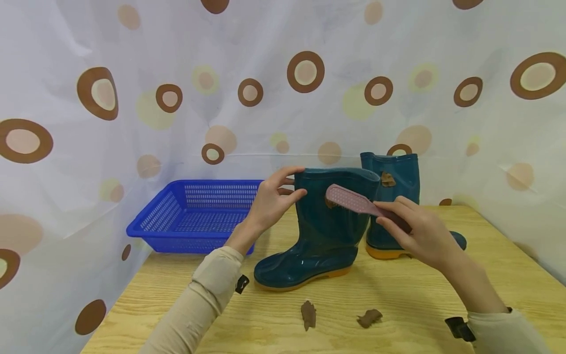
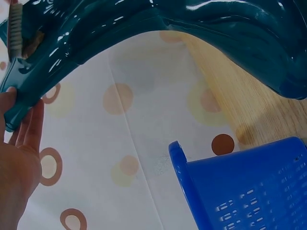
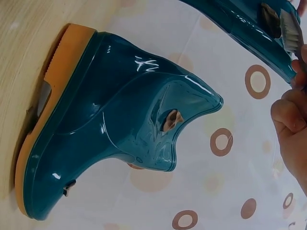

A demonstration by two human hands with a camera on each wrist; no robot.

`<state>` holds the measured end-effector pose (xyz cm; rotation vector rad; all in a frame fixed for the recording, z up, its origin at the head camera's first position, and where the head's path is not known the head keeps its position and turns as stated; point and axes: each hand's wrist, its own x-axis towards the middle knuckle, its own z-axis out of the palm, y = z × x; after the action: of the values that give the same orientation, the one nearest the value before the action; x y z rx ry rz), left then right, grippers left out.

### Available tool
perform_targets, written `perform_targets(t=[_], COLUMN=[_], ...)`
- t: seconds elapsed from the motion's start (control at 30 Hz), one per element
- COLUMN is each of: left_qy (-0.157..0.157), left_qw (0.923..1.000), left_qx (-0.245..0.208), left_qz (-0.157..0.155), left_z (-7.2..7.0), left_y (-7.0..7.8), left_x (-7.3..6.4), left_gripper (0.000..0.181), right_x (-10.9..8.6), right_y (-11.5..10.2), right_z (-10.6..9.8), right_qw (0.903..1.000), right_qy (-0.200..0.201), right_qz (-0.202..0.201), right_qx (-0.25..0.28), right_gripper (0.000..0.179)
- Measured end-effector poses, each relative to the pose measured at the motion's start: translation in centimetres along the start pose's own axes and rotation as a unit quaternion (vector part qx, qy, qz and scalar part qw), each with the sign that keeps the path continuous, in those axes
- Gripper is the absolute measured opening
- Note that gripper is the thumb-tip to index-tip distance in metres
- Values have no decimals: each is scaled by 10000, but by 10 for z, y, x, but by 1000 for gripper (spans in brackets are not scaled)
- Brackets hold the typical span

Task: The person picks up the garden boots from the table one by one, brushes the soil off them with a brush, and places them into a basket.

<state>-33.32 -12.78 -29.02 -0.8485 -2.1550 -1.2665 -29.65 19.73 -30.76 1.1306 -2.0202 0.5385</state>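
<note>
A dark teal rubber boot (image 1: 329, 241) with an orange sole stands on the table, its toe to the left. At the boot's top edge, my left hand (image 1: 271, 201) pinches the shaft between thumb and fingers. My right hand (image 1: 420, 233) grips the handle of a pink brush (image 1: 353, 199), which lies across the upper shaft. Its pale bristles (image 3: 290, 31) are right beside a brown, mud-like patch (image 3: 270, 20) on that boot. Behind the right hand is a second teal boot (image 3: 96, 115), with a brown patch (image 3: 172, 120) on its shaft and a small bit on its toe.
A blue perforated plastic basket (image 1: 179, 236) sits at the back left of the wooden table (image 1: 265, 324). Two flat brown pieces, one left (image 1: 308, 315) and one right (image 1: 369, 318), lie before the boot. Behind everything hangs a white sheet (image 1: 265, 132) with brown circles.
</note>
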Motion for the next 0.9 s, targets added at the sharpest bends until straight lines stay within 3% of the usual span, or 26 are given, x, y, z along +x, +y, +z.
perform_targets(t=[0.57,0.9], left_qy=[46,55], left_qw=[10000,10000], left_qx=[-71,-11], left_qz=[2,-46], left_z=[0,0], left_y=[-1,-1], left_x=[0,0], left_gripper=[46,47], right_x=[-8,-12], right_y=[-2,-1], right_z=[1,2], right_qw=[9993,9988], right_qy=[-326,-361], right_qz=[87,-74], right_qx=[158,308], right_gripper=[38,35])
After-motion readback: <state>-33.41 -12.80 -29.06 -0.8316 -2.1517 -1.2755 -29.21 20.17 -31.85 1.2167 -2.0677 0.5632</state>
